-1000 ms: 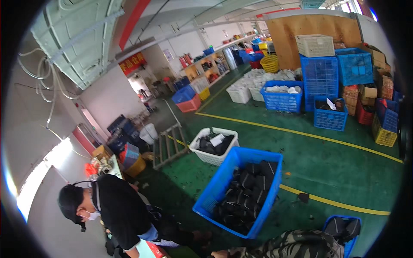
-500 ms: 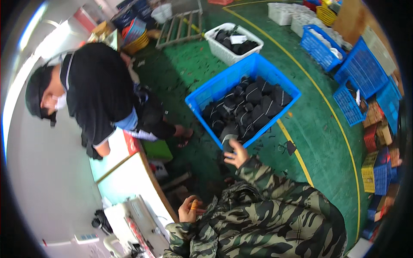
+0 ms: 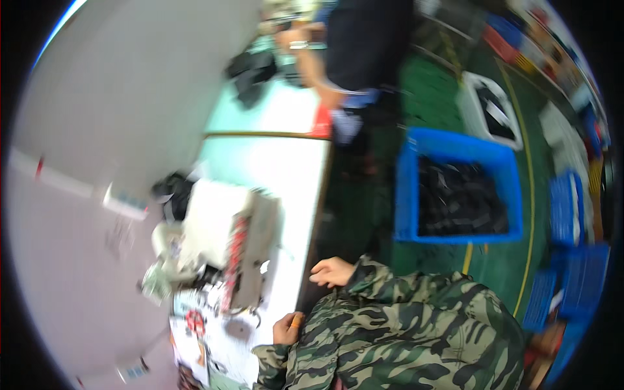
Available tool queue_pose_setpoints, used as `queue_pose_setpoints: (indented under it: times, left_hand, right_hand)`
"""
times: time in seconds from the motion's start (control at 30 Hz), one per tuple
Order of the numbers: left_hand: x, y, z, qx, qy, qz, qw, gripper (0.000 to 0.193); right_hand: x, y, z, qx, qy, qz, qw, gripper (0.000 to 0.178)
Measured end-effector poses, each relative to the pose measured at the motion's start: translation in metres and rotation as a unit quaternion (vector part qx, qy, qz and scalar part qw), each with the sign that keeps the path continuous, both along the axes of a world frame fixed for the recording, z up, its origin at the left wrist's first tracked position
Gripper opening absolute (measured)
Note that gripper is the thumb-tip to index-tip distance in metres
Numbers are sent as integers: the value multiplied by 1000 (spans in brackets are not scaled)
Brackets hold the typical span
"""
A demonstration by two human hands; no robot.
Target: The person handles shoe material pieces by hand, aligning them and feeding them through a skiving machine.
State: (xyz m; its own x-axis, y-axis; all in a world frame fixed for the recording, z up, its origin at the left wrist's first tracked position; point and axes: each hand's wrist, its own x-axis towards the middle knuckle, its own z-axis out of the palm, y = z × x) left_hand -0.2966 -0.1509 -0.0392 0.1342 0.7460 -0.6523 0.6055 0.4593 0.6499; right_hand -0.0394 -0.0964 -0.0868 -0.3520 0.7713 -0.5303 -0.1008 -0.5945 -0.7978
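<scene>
Head view: by the table [image 3: 300,177], left hand [image 3: 286,329] and loosely opened right hand [image 3: 333,272] are held apart. Left grip — not shown.

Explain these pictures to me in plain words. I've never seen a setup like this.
There is no robot: a person works bare-handed, filmed by a wide fisheye camera worn on their head, looking down. The left hand, with an orange band on a finger, and the right hand are near the edge of a white table. I see nothing held in either. On the table stands what looks like a pale sewing machine. To the right, a blue crate holds dark pieces. Another person works beyond.
</scene>
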Motion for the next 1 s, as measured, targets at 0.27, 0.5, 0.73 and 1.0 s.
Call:
queue_pose_setpoints:
  times: [0.27, 0.5, 0.73, 1.0]
  left_hand:
    - [-75, -57, 43, 16, -138, 120, 983, 25]
    - [-82, -55, 30, 36, -97, 261, 960, 28]
    - [-53, -57, 36, -44, -72, 361, 929, 28]
    - [-40, -31, 79, -81, -78, 399, 910, 35]
  right_hand:
    - [-47, 73, 149, 222, 21, 34, 974, 46]
    - [-118, 294, 197, 480, -270, 48, 833, 52]
    - [-197, 435, 133, 537, -454, 105, 703, 73]
    - [-134, 425, 205, 340, -1, 40, 940, 65]
